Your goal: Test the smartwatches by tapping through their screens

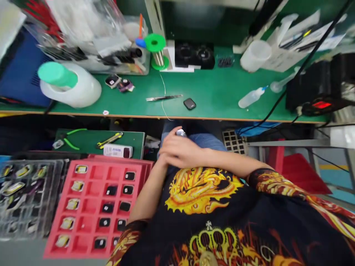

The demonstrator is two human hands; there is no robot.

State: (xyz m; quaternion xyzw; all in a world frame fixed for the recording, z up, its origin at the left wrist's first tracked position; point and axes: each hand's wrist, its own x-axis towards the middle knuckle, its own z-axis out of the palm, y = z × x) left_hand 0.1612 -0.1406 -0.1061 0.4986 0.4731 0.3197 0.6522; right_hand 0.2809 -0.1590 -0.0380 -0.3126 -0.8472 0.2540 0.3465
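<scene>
My right hand lies across my left hand above my lap, just short of the bench edge, its fingers curled over. Much of my left hand is covered by it. A small shiny silvery piece shows at the far side of the fingers; its kind is unclear. On the bench beyond lie metal tweezers and a dark square watch body. A thin solder wire runs from a green spool past the tweezers to the bench edge.
A red tray of watch bodies and a clear tray stand at left. On a low board lie green-handled pliers and a yellow cutter. A white bottle, a dropper bottle and a black unit occupy the bench.
</scene>
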